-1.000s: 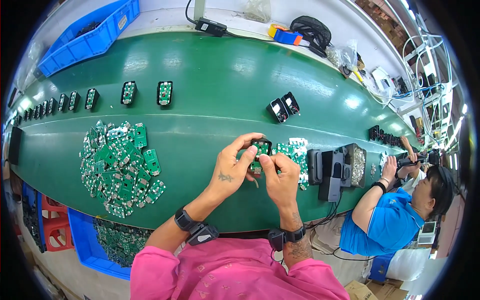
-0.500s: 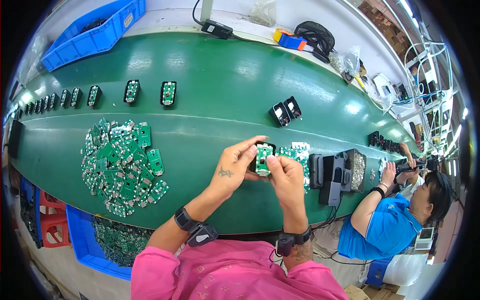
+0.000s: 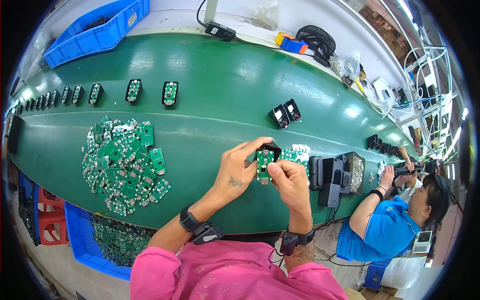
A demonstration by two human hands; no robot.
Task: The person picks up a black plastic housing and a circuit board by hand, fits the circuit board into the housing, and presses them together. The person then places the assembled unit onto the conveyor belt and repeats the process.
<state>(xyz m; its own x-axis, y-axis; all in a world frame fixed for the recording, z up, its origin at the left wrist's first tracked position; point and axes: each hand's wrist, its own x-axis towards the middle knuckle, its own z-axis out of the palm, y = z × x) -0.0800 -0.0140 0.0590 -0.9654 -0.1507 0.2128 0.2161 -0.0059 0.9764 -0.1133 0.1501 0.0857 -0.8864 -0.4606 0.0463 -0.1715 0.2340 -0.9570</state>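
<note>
My left hand (image 3: 236, 172) is closed around a small black housing (image 3: 273, 148), gripping it from the left side. In front of that housing, a green circuit board (image 3: 264, 172) with silver connectors is pinched by my right hand (image 3: 289, 181), its thumb pressing on the board's face. The board's lower end sticks out below the housing; whether its upper end touches the housing I cannot tell. Just beyond my right hand lie several more boards (image 3: 301, 155), partly covered by it. Two black housings (image 3: 285, 114) with parts and wires inside stand farther up the green table (image 3: 215, 75).
A heap of circuit boards (image 3: 125, 167) lies at left. Behind it runs a row of housings fitted with boards (image 3: 170, 93). A dark grey device (image 3: 331, 181) and a tray of small metal parts (image 3: 356, 172) stand at right, near a co-worker (image 3: 382, 220). A blue crate (image 3: 92, 35) sits far left.
The board has slid toward me relative to the housing, so more of the housing's dark interior shows above it. Both hands stay close together in nearly the same place.
</note>
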